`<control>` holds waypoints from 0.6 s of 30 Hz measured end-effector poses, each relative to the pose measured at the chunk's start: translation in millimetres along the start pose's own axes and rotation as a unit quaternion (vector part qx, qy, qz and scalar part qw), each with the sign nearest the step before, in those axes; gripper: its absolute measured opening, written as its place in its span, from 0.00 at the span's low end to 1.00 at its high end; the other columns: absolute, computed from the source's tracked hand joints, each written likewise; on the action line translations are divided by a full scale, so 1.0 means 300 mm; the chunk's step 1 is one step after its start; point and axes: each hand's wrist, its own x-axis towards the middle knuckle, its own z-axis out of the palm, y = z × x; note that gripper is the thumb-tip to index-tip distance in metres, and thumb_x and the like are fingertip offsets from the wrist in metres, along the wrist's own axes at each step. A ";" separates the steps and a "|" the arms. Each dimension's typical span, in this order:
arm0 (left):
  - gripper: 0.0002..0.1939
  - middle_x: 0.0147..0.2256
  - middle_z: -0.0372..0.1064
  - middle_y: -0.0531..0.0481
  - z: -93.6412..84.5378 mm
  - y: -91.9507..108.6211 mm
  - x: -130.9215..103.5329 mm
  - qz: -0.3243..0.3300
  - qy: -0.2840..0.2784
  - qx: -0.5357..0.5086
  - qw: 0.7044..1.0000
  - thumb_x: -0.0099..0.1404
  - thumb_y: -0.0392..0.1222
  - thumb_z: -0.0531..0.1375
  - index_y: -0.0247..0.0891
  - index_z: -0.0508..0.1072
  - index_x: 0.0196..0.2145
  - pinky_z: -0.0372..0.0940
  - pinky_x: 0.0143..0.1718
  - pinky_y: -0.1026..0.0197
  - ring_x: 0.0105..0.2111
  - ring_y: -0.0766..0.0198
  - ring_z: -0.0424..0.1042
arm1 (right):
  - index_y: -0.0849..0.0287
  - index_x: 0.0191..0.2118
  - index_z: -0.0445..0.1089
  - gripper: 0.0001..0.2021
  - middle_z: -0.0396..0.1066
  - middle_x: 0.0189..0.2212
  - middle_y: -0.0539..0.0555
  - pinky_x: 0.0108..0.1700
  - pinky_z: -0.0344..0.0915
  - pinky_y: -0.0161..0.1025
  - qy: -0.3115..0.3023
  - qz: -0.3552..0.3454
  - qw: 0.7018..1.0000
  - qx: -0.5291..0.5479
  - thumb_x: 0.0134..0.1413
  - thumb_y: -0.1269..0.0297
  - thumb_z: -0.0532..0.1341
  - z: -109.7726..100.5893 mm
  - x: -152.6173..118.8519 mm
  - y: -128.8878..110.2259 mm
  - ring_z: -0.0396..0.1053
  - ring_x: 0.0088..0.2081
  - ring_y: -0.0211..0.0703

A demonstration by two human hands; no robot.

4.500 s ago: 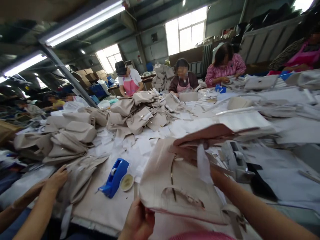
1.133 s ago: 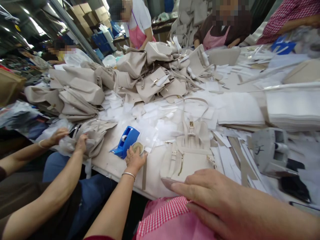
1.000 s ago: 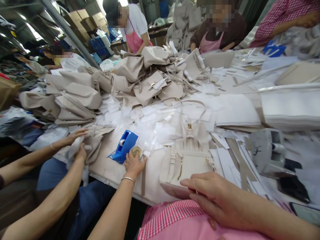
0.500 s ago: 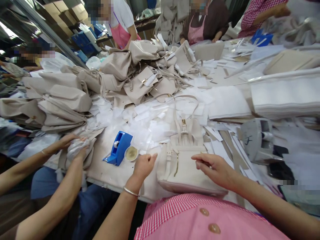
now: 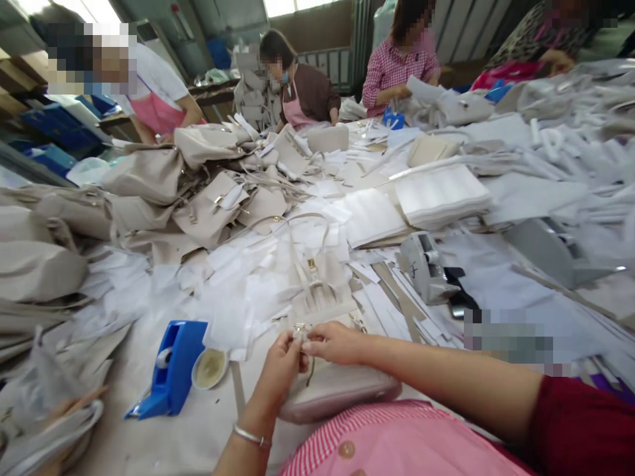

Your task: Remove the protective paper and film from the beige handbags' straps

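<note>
A cream handbag [image 5: 347, 387] lies on the table in front of me, its flap and buckled straps [image 5: 317, 281] folded away from me. My left hand [image 5: 280, 367] is closed over the bag's left part, thumb and fingers pinching a small strap with a shiny metal buckle [image 5: 299, 328]. From the right, my right hand [image 5: 337, 342] meets it, its fingertips pinched on the same strap. The fingers partly hide that strap. Below the hands, part of a gold zipper [image 5: 312, 373] shows on the bag.
To the left stand a blue tape dispenser [image 5: 173, 370] and a small round dish [image 5: 210, 369]. Beige bags [image 5: 143, 172] are heaped behind. White sheets [image 5: 441, 195] and a grey tape dispenser [image 5: 426, 264] lie to the right. Co-workers [image 5: 310, 92] work across the table.
My view has swung right. My hands, apart before, have come together at the strap on the bag's left part. The neighbouring person's arms have mostly left the view.
</note>
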 end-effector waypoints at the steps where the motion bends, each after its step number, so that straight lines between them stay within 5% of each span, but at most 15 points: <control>1: 0.18 0.22 0.64 0.57 0.001 0.009 -0.012 0.021 -0.008 -0.014 1.000 0.64 0.57 0.60 0.39 0.68 0.38 0.60 0.23 0.65 0.19 0.68 0.63 | 0.62 0.35 0.74 0.13 0.68 0.24 0.50 0.27 0.56 0.32 -0.006 0.029 0.998 0.051 0.56 0.55 0.61 0.011 0.034 -0.004 0.62 0.25 0.35; 6: 0.21 0.26 0.65 0.55 -0.004 0.028 -0.037 0.041 -0.027 -0.040 0.998 0.64 0.60 0.60 0.39 0.70 0.40 0.50 0.19 0.67 0.18 0.73 0.56 | 0.63 0.32 0.71 0.08 0.64 0.19 0.47 0.21 0.54 0.29 0.036 0.076 0.971 0.224 0.53 0.62 0.61 0.068 0.174 -0.023 0.58 0.20 0.32; 12: 0.27 0.22 0.63 0.55 -0.002 0.031 -0.025 0.015 0.021 -0.021 0.999 0.62 0.68 0.56 0.38 0.69 0.32 0.46 0.16 0.66 0.14 0.73 0.53 | 0.61 0.31 0.75 0.04 0.70 0.23 0.49 0.31 0.62 0.33 0.091 -0.033 0.984 0.151 0.49 0.70 0.62 0.060 0.219 -0.012 0.67 0.28 0.37; 18: 0.25 0.26 0.69 0.49 -0.007 0.044 0.014 0.017 0.011 -0.028 0.999 0.59 0.64 0.62 0.35 0.74 0.30 0.56 0.21 0.65 0.20 0.68 0.64 | 0.55 0.35 0.76 0.07 0.73 0.27 0.47 0.36 0.65 0.34 0.101 -0.112 0.986 0.067 0.53 0.66 0.61 -0.019 0.182 0.001 0.69 0.31 0.39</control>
